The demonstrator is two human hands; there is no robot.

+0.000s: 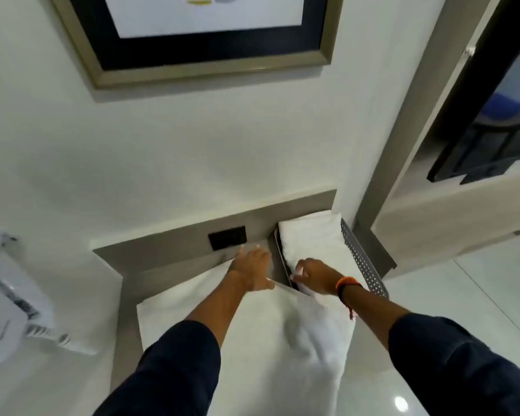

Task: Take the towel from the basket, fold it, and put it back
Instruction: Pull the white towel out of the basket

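Note:
A white towel (246, 334) lies spread over the grey counter (126, 295) and hangs off its front edge toward me. My left hand (251, 270) rests flat on the towel's far corner, fingers apart. A grey perforated basket (362, 259) stands at the counter's right end against the wall, with another white towel (312, 238) folded inside it. My right hand (314, 276) is at the basket's near left rim, fingers curled on white towel cloth there. An orange and black band circles that wrist.
A black wall socket (227, 238) sits in the grey backsplash just beyond my left hand. A framed picture (198, 40) hangs above. A white appliance (9, 298) hangs at the left. Glossy white floor tiles (463, 289) and a doorway lie to the right.

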